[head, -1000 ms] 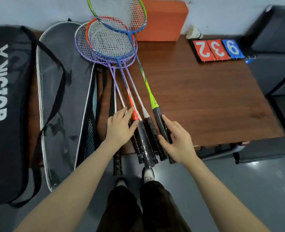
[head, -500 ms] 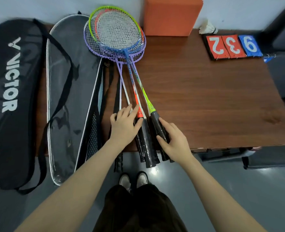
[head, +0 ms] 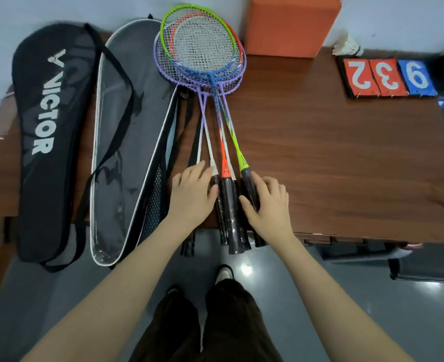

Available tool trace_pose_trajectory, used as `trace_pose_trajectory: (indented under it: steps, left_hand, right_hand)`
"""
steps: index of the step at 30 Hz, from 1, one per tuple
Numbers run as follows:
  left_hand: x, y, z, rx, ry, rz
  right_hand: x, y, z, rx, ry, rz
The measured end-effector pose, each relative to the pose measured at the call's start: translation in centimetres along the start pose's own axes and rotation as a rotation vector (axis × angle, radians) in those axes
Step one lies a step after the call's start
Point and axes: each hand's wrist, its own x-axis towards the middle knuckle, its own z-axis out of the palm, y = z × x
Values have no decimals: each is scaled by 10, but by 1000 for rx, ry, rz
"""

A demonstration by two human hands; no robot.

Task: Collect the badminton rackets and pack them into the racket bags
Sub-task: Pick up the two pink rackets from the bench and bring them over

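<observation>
Now the rackets [head: 217,121] lie bunched on the counter [head: 333,152], heads stacked just right of the grey bag [head: 127,126], handles overhanging the near edge. Both hands press in from either side: left hand [head: 189,197] flat with straight fingers, right hand [head: 265,202] with fingers bent over the outermost handle. Rackets look light, with stiff shafts and delicate strings; best gathered by the wrapped handles.

Even, soft indoor light; shadows faint. Small glare spot on the grey floor [head: 245,269] at 6 o'clock. Wide-angle bending curves the counter [head: 346,152] edge. Slight motion blur toward 9 and 3 o'clock; centre reasonably sharp.
</observation>
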Motion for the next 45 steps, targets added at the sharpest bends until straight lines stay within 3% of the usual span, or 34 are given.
trace_pose_trajectory:
  steps: [9,17,20,24,31,40,45]
  left_hand:
    - [-102,-81,-65,-60,178,-86]
    - [-264,-220,-102,-173,216,-327]
    - [-336,-278,-107,-223,162,-468]
    - [-409,-341,-100,-325,66,-680]
    - [-476,-429,-70,-440,-347,-966]
    - [-484,-543,-56,-490,-322,-1197]
    - [-458,-597,-78,-405,-388,-1197]
  right_hand:
    - [-22,-98,7,142,34,-119]
    - [-108,-239,92,274,-16,-265]
    - [-148,-288,139,320,-91,-240]
    - [-189,-334,197,320,-372,-128]
    - [-214,-355,275,189,-682,190]
    - [-155,-408,368,122,-777,267]
    - [-113,-458,421,167,-806,257]
